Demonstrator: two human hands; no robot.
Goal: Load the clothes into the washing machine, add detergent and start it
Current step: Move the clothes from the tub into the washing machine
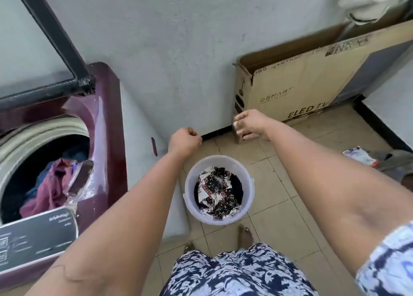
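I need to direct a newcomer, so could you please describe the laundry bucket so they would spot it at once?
Start at the maroon washing machine on the left with its lid up. On the tiled floor just right of it stands a round, pale translucent bucket. It alone holds crumpled black-and-white patterned clothes, unlike the cardboard TV box against the wall.

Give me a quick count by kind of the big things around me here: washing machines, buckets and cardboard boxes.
Washing machine, lid up, clothes inside: 1
Bucket, white, holding patterned clothes: 1
Cardboard box against the wall: 1
Total: 3
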